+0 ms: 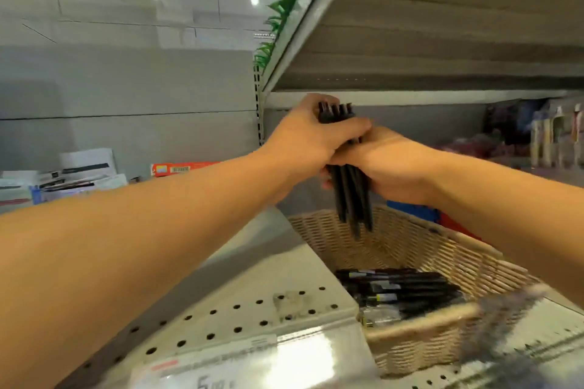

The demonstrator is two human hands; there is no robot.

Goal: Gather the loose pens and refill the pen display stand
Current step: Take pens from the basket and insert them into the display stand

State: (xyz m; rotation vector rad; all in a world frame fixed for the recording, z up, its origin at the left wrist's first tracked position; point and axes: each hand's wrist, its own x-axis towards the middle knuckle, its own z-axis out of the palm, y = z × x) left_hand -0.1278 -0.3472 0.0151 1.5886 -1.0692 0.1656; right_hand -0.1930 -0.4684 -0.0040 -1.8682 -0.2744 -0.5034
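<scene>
At far left, boxed goods (63,177) lie on a distant shelf, with a red carton (181,168) just beside them. The left hand (311,139) reaches in from the lower left, its grip wrapped around the upper part of a bundle of black pens (349,196), thumb laid across the front. The pens stand nearly upright; their capped ends (336,110) stick out above the left hand, and their tips hang free below both hands, over the wicker basket (420,249). The right hand (395,164) touches the left, its grip pressed against the bundle's right side; the fingers are hidden behind the pens. More black pens (401,290) lie flat in the basket's near corner. The basket sits on a perforated shelf (240,316) with a price label (221,366) on its front edge. Far right, blurred packaged goods (543,133) stand under the upper shelf (442,25).
</scene>
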